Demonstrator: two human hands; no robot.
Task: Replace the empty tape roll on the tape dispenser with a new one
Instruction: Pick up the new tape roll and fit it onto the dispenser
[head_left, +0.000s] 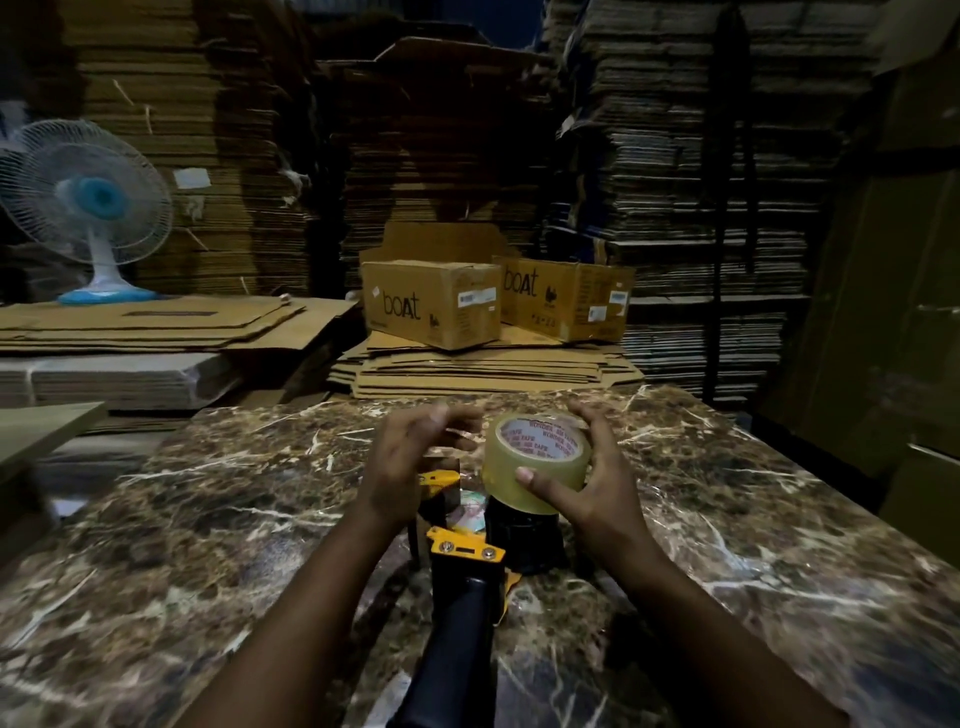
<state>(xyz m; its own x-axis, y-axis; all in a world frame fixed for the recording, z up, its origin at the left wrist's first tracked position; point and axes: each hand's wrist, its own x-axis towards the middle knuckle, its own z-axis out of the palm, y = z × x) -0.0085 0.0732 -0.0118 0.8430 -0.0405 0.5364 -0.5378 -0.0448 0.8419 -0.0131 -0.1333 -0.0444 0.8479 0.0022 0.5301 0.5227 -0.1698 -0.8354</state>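
A black and yellow tape dispenser (467, 556) lies on the marble table (208, 519), its black handle pointing toward me. A full roll of clear tape (524, 467) with a white and red printed core sits tilted on top of the dispenser's black hub (524, 535). My right hand (587, 483) grips that roll, thumb on its near side and fingers over its far rim. My left hand (410, 457) hovers just left of the roll above the dispenser's front end, fingers spread and blurred, holding nothing. No empty roll is visible.
Two brown "boat" cartons (431, 301) (566, 296) rest on flattened cardboard (483, 369) beyond the table's far edge. A white and blue fan (88, 208) stands at the left on more cardboard sheets. Tall stacks of flat cardboard fill the background.
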